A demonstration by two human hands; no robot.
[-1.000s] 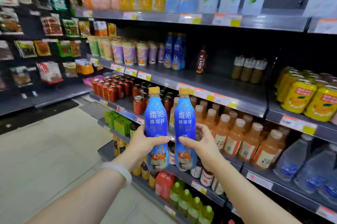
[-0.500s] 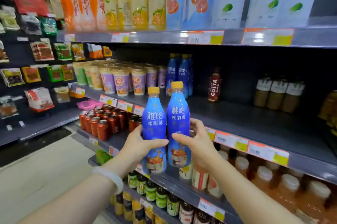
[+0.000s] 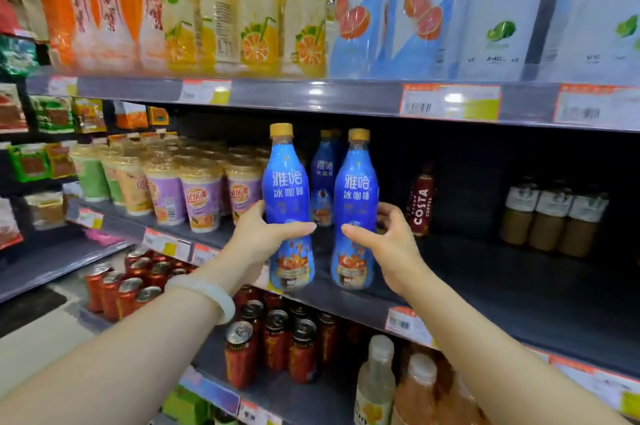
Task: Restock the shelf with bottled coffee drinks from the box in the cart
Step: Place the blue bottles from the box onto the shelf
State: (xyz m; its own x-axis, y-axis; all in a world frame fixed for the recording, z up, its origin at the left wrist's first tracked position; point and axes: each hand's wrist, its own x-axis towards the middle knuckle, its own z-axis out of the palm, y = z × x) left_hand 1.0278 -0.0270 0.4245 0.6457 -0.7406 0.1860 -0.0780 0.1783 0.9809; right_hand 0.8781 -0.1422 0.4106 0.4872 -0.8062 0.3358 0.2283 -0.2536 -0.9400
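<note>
The two blue bottles, the left one (image 3: pixel 286 203) and the right one (image 3: pixel 356 206), each read "雅哈 冰咖啡" in white. A dark red bottle (image 3: pixel 420 206) on the shelf reads "COSTA COFFEE". Yellow bottles (image 3: pixel 258 9) above carry a large green "C". Price tags (image 3: pixel 450 102) are too blurred to read.

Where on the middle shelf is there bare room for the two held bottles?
Bare shelf runs from the blue bottles already standing at the back right past the lone red Costa bottle to the three brown bottles. Left of the held bottles, the cups crowd the shelf.
</note>
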